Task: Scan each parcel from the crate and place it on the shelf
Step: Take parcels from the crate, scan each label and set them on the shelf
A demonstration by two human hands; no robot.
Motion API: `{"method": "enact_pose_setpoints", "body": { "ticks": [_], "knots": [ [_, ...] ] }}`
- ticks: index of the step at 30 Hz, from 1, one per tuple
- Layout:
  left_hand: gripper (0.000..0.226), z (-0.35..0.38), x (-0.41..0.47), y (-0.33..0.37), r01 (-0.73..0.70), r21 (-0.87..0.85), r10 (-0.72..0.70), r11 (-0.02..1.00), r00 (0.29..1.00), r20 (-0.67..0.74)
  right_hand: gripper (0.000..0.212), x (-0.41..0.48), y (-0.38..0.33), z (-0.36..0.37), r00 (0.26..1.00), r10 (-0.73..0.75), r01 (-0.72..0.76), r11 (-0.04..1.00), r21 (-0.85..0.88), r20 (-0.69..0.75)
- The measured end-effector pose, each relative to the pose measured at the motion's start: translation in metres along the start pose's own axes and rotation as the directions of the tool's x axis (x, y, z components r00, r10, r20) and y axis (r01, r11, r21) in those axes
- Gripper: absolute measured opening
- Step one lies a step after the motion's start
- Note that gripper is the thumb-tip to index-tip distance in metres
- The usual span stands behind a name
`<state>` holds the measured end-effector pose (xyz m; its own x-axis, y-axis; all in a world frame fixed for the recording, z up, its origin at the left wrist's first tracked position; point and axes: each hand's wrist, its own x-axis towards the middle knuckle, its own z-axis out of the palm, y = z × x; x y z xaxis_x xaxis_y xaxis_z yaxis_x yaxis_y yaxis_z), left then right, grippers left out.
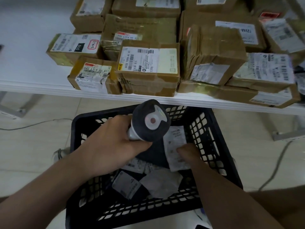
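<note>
Person's body, seen from above. Left hand (112, 146) and left forearm (49, 187): bare, with no sleeve up to the near edge of the frame. Right hand (188, 152) and right forearm (231, 195): likewise bare. Far left, on the floor: a pale, blurred shoe (60, 153), possibly the person's own; too indistinct to confirm.

I'm looking into a parcel depot or stockroom: a white shelf (24, 68) packed to its front edge with taped cardboard boxes (148, 68) bearing barcode shipping labels, a black plastic crate (76, 124) of bagged parcels (160, 184) on a tiled floor (41, 146), and a handheld scanner (151, 120).
</note>
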<state>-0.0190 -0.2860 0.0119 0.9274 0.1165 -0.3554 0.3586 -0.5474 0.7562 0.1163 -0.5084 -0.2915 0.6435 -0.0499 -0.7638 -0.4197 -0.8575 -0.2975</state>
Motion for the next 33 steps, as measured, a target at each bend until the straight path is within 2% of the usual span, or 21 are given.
{"method": "enact_pose_setpoints", "body": {
  "ticks": [3, 5, 7, 11, 14, 17, 19, 20, 23, 25, 28, 30, 33],
  "knots": [
    [0.058, -0.001, -0.002, 0.001, -0.007, -0.010, 0.007, 1.000, 1.000, -0.020, 0.017, -0.008, -0.001, -0.008, 0.995, -0.071, 0.069, 0.997, -0.037, -0.064],
    [0.049, -0.002, -0.004, 0.003, -0.013, -0.034, 0.012, 0.999, 0.999, -0.041, 0.002, -0.016, -0.002, -0.019, 0.995, -0.086, 0.084, 0.996, -0.034, -0.048],
    [0.037, -0.002, -0.006, 0.003, -0.033, -0.042, 0.031, 0.999, 0.998, -0.053, 0.011, -0.029, -0.002, -0.031, 0.997, -0.074, 0.074, 0.997, -0.028, -0.015],
    [0.026, -0.004, -0.015, 0.006, -0.057, -0.052, 0.052, 0.997, 0.995, -0.085, 0.028, -0.059, -0.005, -0.049, 0.999, -0.042, 0.044, 0.999, -0.032, 0.034],
    [0.025, -0.006, -0.025, 0.010, -0.081, -0.058, 0.075, 0.995, 0.993, -0.092, 0.032, -0.091, -0.020, -0.062, 0.994, -0.094, 0.100, 0.990, -0.100, 0.061],
    [0.024, -0.010, -0.036, 0.015, -0.127, -0.053, 0.121, 0.991, 0.987, -0.105, 0.045, -0.126, -0.044, -0.077, 0.979, -0.186, 0.201, 0.957, -0.208, 0.087],
    [0.016, -0.013, -0.043, 0.019, -0.159, -0.068, 0.151, 0.985, 0.982, -0.111, 0.037, -0.154, -0.063, -0.092, 0.956, -0.271, 0.293, 0.916, -0.275, 0.115],
    [0.020, -0.016, -0.047, 0.021, -0.179, -0.078, 0.170, 0.981, 0.979, -0.109, 0.028, -0.168, -0.071, -0.100, 0.940, -0.318, 0.341, 0.891, -0.299, 0.126],
    [0.034, -0.022, -0.058, 0.027, -0.237, -0.125, 0.221, 0.963, 0.967, -0.130, 0.025, -0.211, -0.097, -0.129, 0.880, -0.442, 0.474, 0.822, -0.314, 0.173],
    [0.031, -0.025, -0.063, 0.030, -0.291, -0.187, 0.262, 0.938, 0.951, -0.162, 0.020, -0.236, -0.109, -0.147, 0.820, -0.531, 0.573, 0.754, -0.323, 0.214],
    [0.007, -0.028, -0.067, 0.034, -0.378, -0.293, 0.318, 0.878, 0.919, -0.232, 0.020, -0.271, -0.121, -0.173, 0.733, -0.641, 0.680, 0.679, -0.276, 0.228],
    [0.012, -0.026, -0.067, 0.035, -0.397, -0.348, 0.310, 0.849, 0.908, -0.282, 0.022, -0.287, -0.126, -0.189, 0.690, -0.685, 0.723, 0.658, -0.209, 0.233],
    [0.013, -0.024, -0.066, 0.041, -0.434, -0.437, 0.288, 0.788, 0.887, -0.362, 0.024, -0.295, -0.131, -0.208, 0.653, -0.735, 0.750, 0.662, -0.017, 0.185]
  ]
}}
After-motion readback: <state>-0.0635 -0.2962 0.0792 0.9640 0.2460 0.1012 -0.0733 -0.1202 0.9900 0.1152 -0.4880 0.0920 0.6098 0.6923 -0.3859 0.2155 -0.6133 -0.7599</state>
